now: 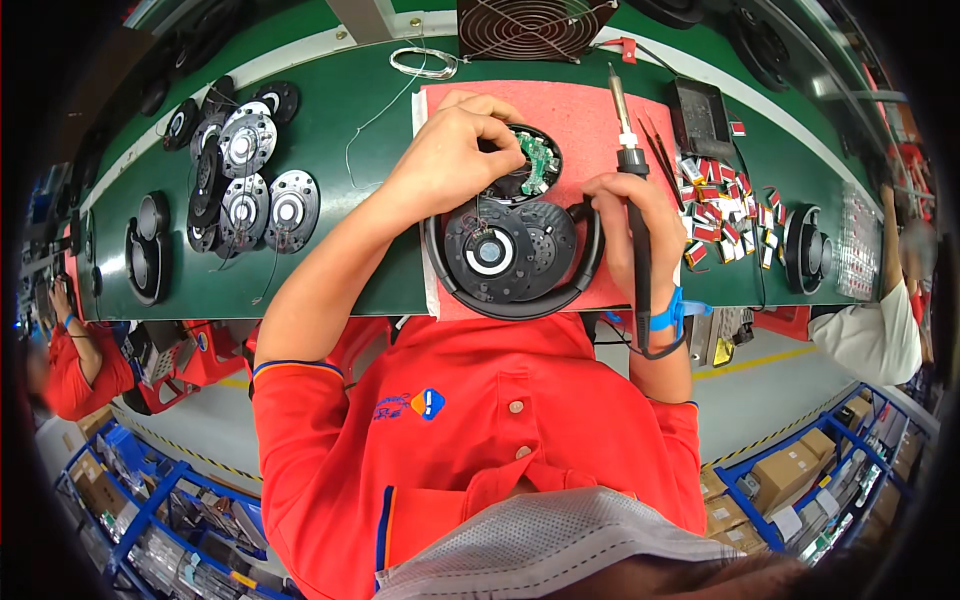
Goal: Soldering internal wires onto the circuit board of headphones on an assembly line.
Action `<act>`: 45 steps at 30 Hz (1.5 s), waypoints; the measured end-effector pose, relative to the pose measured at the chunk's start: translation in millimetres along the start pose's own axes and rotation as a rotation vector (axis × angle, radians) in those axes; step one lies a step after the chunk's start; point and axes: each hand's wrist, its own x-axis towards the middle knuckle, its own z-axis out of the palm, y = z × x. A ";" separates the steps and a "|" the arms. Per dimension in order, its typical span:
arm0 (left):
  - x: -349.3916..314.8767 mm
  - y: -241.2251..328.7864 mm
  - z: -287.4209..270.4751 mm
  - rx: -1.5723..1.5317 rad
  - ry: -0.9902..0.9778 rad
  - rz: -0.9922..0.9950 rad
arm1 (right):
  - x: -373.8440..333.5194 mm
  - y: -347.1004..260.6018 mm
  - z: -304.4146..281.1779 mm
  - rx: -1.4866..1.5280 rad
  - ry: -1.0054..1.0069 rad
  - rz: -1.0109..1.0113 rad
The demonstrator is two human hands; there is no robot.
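On a pink mat (570, 105) lies a black headphone, its curved headband (520, 308) toward me. Its far ear cup (558, 160) is open and shows a green circuit board (538, 165). My left hand (465, 145) reaches over this cup, thumb and forefinger pinched at the board's left edge; whatever is between them is hidden. Nearer to me, a round black speaker plate (490, 252) rests inside the headband's curve. My right hand (645, 225) is closed around a soldering iron (638, 250), held upright with its tip pointing away from the headphone.
Several speaker plates (245, 145) with loose wires lie at the left, near another headphone (148, 250). Small battery packs (715, 210) are heaped at the right, below a black tray (700, 118) and beside tweezers (660, 150). A fan (530, 28) stands at the back.
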 end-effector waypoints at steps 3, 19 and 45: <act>0.2 2.5 0.0 -0.026 -0.008 -0.028 | -2.2 -0.7 -11.7 0.045 -0.013 -0.051; -0.8 3.4 5.9 -0.009 0.035 -0.039 | 15.1 -16.0 -7.4 0.053 0.139 -0.197; -2.4 2.5 8.3 -0.001 0.090 0.006 | 16.3 -11.8 1.0 0.037 0.051 -0.170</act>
